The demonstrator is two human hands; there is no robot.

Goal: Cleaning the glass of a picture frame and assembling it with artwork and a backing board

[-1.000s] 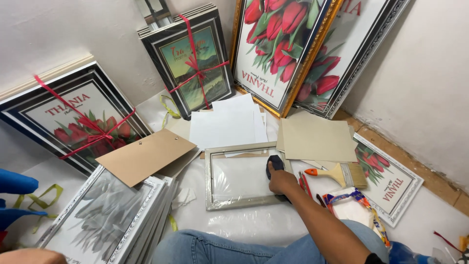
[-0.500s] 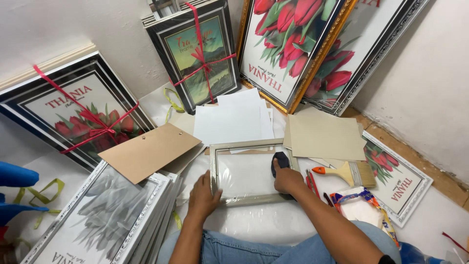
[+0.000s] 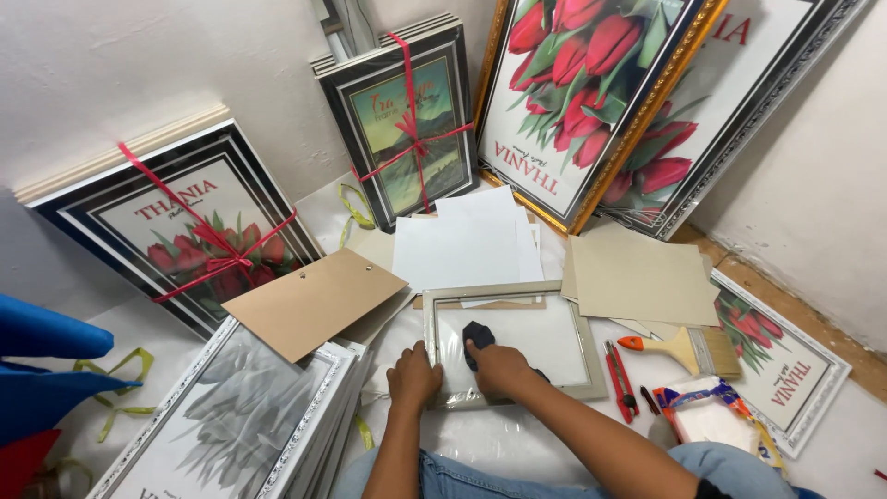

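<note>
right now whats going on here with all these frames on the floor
A person sits on the floor among stacked and leaning picture frames. Their left hand presses on the near left corner of a small pale frame lying flat. Their right hand holds a dark pad against its glass. A paintbrush, a red utility knife and cardboard sheets lie to the right.

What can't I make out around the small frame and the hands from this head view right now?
- Dark object on the small frame: the right hand covers its near part, so its kind is unclear.
- Frame's near left corner: under the left hand.
- Paintbrush bristle tips: too small to judge.
- Blue item: cut off by the left edge.
</note>
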